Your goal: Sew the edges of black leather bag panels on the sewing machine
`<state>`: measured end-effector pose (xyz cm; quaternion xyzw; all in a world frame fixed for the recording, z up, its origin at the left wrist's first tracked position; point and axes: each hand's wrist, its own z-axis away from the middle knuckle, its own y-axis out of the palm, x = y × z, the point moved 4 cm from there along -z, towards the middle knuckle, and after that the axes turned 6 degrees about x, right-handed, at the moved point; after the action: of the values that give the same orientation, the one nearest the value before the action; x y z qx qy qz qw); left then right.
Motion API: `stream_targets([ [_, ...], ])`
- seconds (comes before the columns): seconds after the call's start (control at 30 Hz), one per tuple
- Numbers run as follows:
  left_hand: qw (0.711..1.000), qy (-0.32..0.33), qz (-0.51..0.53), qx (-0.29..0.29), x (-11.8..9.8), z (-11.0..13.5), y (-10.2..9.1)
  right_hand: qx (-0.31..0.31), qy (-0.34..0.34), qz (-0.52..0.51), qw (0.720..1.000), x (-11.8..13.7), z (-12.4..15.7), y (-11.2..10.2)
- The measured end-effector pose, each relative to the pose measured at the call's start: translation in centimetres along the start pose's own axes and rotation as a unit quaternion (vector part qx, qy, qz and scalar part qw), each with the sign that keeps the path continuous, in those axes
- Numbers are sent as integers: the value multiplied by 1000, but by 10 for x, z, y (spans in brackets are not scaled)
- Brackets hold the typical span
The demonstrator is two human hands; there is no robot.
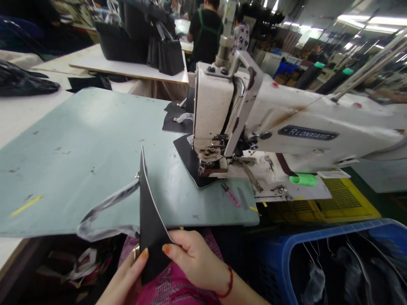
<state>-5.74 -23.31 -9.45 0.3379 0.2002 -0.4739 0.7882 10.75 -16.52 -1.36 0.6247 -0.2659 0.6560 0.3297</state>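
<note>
Beside a white sewing machine (pixel 286 118) on the pale green worktable (pixel 79 140), the left hand (pixel 127 275) and right hand (pixel 193 258) both pinch the lower edge of a black panel (pixel 149 212), held upright at the table's near edge, its wrapped loop handle (pixel 104 212) trailing left.

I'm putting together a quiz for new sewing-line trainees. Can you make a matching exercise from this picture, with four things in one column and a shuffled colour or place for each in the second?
Things
1. black panel
2. thread snips
3. crate
4. sewing machine

Descriptions
A. blue, at the lower right
B. white and stained, standing on the table
C. pink, lying flat in front of the machine
D. held on edge between the left hand and the right hand

Pairs: 1-D, 2-C, 3-A, 4-B
</note>
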Motion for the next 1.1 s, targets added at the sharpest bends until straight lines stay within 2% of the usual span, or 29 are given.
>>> stream_targets([
  [0.07, 995, -63, 71, 32, -17, -3, 24, -9, 9, -18, 1000, 3, -4, -4],
  [0.13, 994, -69, 77, 37, -37, -18, 45, -55, 48, -21, 997, -5, -7, -15],
  [0.2, 997, -23, 53, 50, -59, -41, 68, -128, 88, -17, 988, -14, -10, -31],
  [0.27, 996, 42, 36, 72, -79, -64, 92, -185, 95, -22, 978, -19, -15, -49],
  [0.33, 992, 79, 31, 90, -93, -83, 114, -212, 77, -30, 974, -19, -23, -66],
  [0.47, 989, 80, 21, 121, -110, -111, 144, -238, 60, -30, 969, -16, -36, -94],
  [0.57, 988, 82, 14, 127, -119, -128, 150, -248, 64, -38, 966, -19, -46, -105],
  [0.77, 989, 94, -6, 113, -137, -152, 140, -247, 48, -101, 963, -25, -66, -106],
  [0.93, 981, 124, -22, 146, -151, -154, 149, -256, 29, -111, 960, -24, -71, -108],
  [1.1, 974, 126, -42, 183, -159, -145, 158, -252, 23, -117, 960, -23, -72, -111],
])
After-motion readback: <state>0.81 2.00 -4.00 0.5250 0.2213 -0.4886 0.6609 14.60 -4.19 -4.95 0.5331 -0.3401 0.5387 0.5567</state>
